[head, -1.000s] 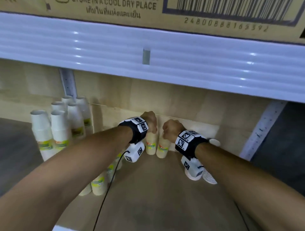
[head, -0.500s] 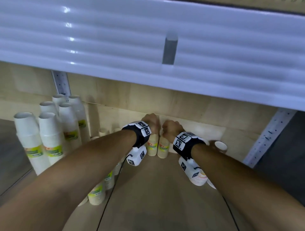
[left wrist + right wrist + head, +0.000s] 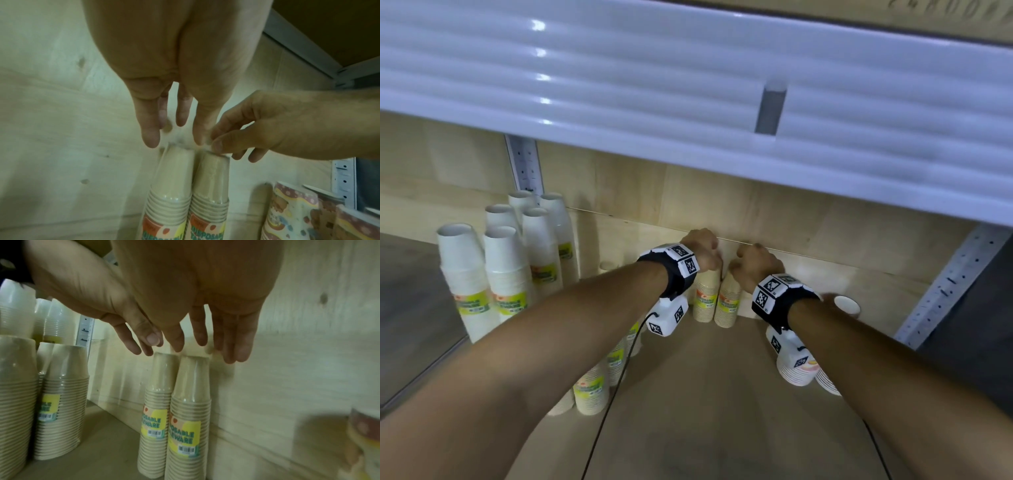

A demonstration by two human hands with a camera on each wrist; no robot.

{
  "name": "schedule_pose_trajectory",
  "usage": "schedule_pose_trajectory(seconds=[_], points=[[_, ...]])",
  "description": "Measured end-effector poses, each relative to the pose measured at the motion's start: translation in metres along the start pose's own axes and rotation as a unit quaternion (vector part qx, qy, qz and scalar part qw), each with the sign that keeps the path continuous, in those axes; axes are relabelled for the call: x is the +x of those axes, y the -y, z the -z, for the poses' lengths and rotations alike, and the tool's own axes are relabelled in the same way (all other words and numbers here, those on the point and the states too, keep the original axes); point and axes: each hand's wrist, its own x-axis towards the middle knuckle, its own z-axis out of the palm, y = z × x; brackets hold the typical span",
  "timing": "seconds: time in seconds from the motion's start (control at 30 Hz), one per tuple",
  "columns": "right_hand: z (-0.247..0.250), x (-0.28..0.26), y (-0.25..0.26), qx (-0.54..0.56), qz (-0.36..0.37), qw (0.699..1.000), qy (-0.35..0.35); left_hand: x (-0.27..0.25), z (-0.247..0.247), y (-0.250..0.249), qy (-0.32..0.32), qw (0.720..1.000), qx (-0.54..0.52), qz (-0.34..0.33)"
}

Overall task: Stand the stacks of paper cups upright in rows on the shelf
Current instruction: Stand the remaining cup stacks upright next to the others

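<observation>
Two kraft cup stacks (image 3: 717, 301) are standing upright, touching, at 12 o'clock against the shelf (image 3: 688, 394) back wall. Left hand (image 3: 703, 248) and right hand (image 3: 756, 263) are hovering over the tops, fingers apparently loose, gripping nothing (head view unclear). Risk: a withdrawing finger catching a top and tipping both stacks.

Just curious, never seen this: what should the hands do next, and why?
Probably lift the left hand and right hand clear: the two brown cup stacks already stand upright, side by side by the back wall, with fingers at their tops.
</observation>
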Motion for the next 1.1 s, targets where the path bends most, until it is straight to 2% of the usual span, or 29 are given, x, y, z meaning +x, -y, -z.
schedule_pose_trajectory(seconds=[0.13,0.37,0.53,0.8,0.9,1.1], points=[[0.015,-0.006,0.009,-0.038,0.02,0.999,-0.009,-0.018,0.026,0.001,0.008,1.0,0.017,0.006],[0.033,-0.026,0.054,-0.04,0.097,0.994,0.032,-0.076,0.087,0.007,0.025,0.994,0.105,0.015],[0.029,-0.053,0.1,0.004,0.163,0.982,0.091,-0.114,0.114,0.03,0.054,0.986,0.146,0.052],[0.014,-0.104,0.168,0.084,0.248,0.952,0.156,-0.167,0.125,0.075,0.095,0.964,0.228,0.098],[0.007,-0.12,0.186,0.08,0.267,0.946,0.169,-0.181,0.12,0.09,0.101,0.959,0.234,0.127],[-0.008,-0.136,0.207,0.027,0.255,0.949,0.184,-0.203,0.111,0.103,0.136,0.942,0.268,0.149]])
